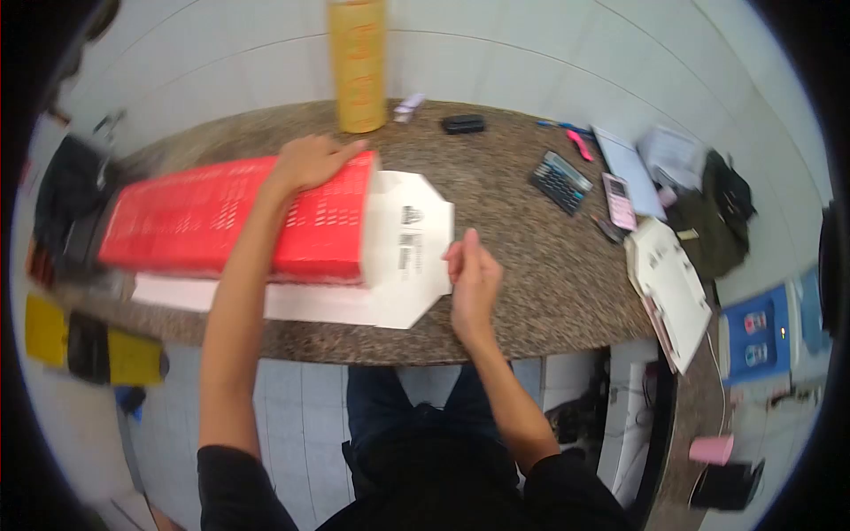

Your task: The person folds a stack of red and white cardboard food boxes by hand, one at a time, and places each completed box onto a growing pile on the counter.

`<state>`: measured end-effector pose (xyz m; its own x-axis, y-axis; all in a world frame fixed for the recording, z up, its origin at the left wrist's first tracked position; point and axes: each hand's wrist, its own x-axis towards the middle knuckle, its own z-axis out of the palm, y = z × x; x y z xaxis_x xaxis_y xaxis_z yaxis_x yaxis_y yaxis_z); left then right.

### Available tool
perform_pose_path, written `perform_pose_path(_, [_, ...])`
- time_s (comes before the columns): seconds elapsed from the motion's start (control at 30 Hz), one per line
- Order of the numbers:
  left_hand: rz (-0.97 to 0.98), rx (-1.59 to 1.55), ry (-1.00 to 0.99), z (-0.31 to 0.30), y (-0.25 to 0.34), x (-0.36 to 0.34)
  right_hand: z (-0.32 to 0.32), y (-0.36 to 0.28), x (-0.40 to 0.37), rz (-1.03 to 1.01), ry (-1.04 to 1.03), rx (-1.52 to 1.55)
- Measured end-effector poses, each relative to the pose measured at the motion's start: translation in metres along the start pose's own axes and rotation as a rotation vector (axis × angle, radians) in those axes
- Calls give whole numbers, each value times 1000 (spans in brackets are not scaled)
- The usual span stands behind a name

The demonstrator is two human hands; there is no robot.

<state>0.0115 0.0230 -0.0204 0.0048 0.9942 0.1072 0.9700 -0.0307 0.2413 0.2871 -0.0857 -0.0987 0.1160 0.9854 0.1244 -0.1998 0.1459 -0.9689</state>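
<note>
A long red stack of folded pieces [195,217] lies on the speckled counter [540,292]. My left hand [312,164] rests flat on top of it near its right end, fingers spread. Under the stack is a white card sheet [412,239] with cut corners and dark print, sticking out to the right and along the front. My right hand [475,281] is at the right edge of that sheet, thumb up and fingers curled in; whether the fingers pinch the edge is too small to tell.
A yellow roll [359,71] stands by the tiled wall. Further right lie a black case [463,124], a calculator [560,182], a pink phone [618,201], a clipboard [668,283] and a dark bag [713,221]. A blue-and-white water dispenser [766,327] is at the far right.
</note>
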Motion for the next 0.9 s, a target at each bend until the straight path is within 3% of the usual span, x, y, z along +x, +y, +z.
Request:
perform_pose_path(0.1, [-28, -19, -66, -6, 4, 0, -119, -37, 12, -376, 276, -589])
perform_pose_path(0.13, [0, -22, -71, -4, 4, 2, -169, -51, 18, -601, 327, -1020])
perform_pose_path(0.17, [-22, -10, -69, -3, 3, 3, -218, -64, 19, -660, 379, -1324])
perform_pose_path(0.23, [-31, 7, -60, -3, 0, 3, -311, -79, 13, -501, 460, -1633])
perform_pose_path(0.3, [-30, 25, 6, 0, 3, 1, -377, -94, -2, -170, 481, -1962])
perform_pose_path(0.33, [-39, 41, 4, -3, 9, -2, -412, -98, -7, -150, 504, -1962])
perform_pose_path(0.4, [2, 15, 34, -2, 7, -1, -466, -101, -9, -133, 230, -1834])
perform_pose_path(0.5, [49, -29, 107, -3, 18, -8, -476, -125, -12, -118, 171, -1733])
perform_pose_path(0.57, [192, 113, 345, 0, 17, -12, -466, -145, -13, -194, 232, -1778])
perform_pose_path(0.6, [202, 121, 347, -2, 24, -19, -464, -156, -13, -140, 250, -1679])
perform_pose_path(0.67, [312, 323, 649, -3, 51, -39, -476, -159, -7, -100, 267, -1602])
perform_pose_path(0.7, [322, 324, 652, -1, 64, -45, -485, -160, -2, -98, 278, -1599])
perform_pose_path(0.9, [452, 72, 723, 12, 155, -81, -529, -166, 28, 462, 161, -922])
